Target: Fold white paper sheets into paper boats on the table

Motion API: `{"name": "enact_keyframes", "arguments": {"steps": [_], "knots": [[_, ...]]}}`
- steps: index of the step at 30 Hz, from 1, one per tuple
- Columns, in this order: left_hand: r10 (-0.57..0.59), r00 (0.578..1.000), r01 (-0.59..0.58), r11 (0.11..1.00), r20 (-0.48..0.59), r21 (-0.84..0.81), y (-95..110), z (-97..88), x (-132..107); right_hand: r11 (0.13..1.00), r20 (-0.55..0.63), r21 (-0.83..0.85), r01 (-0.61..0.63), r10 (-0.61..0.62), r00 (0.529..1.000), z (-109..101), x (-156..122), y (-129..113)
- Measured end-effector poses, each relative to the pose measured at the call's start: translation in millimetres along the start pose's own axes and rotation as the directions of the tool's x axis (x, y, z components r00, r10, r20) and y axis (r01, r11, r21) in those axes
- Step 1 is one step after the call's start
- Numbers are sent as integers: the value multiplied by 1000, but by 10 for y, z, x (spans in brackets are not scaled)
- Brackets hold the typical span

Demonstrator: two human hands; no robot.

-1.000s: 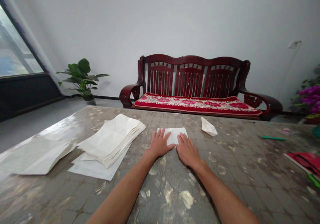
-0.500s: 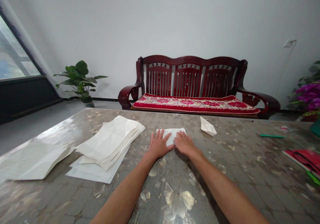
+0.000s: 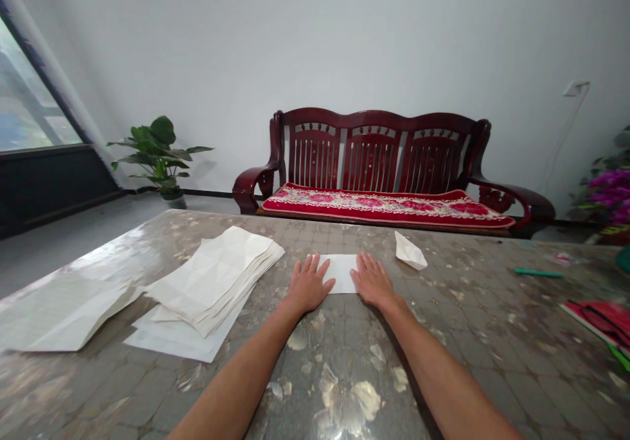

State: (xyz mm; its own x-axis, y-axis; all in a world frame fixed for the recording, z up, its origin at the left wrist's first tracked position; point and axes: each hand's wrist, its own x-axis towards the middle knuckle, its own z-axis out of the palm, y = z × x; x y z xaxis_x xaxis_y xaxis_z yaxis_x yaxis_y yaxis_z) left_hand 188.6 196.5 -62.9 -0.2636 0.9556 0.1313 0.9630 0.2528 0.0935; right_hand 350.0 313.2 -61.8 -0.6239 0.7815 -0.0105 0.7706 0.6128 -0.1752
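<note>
Resting flat: left hand (image 3: 309,287) and right hand (image 3: 374,284) are placed palm-down, fingers slightly spread, nothing gripped.
Small paper (image 3: 341,274): laid between them on the table (image 3: 339,341), side edges covered.
Paper edges: could be skewed or wrinkled if uneven pressure were applied.

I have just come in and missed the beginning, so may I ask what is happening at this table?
A person rests both hands on a small white sheet lying flat on the patterned table. The left hand covers its left part; the right hand is at its right edge. Both hands are open. A stack of creased papers lies to the left, and a small folded paper to the right.
</note>
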Motion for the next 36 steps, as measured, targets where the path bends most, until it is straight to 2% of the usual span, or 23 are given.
{"name": "enact_keyframes", "arguments": {"steps": [8, 14, 16, 17, 19, 21, 27, 30, 36], "knots": [[-89, 996, 89, 996, -31, 22, -108, -46, 19, 998, -58, -28, -53, 52, 997, 16, -56, 54], [-81, 996, 83, 995, -34, 50, -195, -13, 86, 997, -150, -72, -42, 31, 988, -8, -158, 68], [-51, 998, 52, 997, -25, 51, -238, -22, 126, 997, -216, -61, 41, -53, 975, -28, -217, 79], [-28, 999, 28, 998, -17, 49, -264, -31, 149, 991, -238, -49, 125, -133, 962, -37, -249, 85], [27, 1000, -27, 999, 6, 38, -326, -58, 202, 943, -242, -12, 331, -324, 915, -48, -315, 93], [83, 996, -84, 996, 32, 26, -395, -87, 257, 892, -228, 34, 450, -432, 873, -49, -372, 93], [209, 976, -210, 978, 66, 5, -536, -107, 375, 912, -235, 53, 406, -384, 893, -66, -429, -4], [217, 976, -217, 976, 20, -11, -549, -88, 390, 914, -223, 8, 406, -394, 892, -104, -427, -86], [229, 954, -247, 966, -196, -77, -496, -122, 266, 893, -211, -12, 450, -443, 871, -119, -459, -77]]}}
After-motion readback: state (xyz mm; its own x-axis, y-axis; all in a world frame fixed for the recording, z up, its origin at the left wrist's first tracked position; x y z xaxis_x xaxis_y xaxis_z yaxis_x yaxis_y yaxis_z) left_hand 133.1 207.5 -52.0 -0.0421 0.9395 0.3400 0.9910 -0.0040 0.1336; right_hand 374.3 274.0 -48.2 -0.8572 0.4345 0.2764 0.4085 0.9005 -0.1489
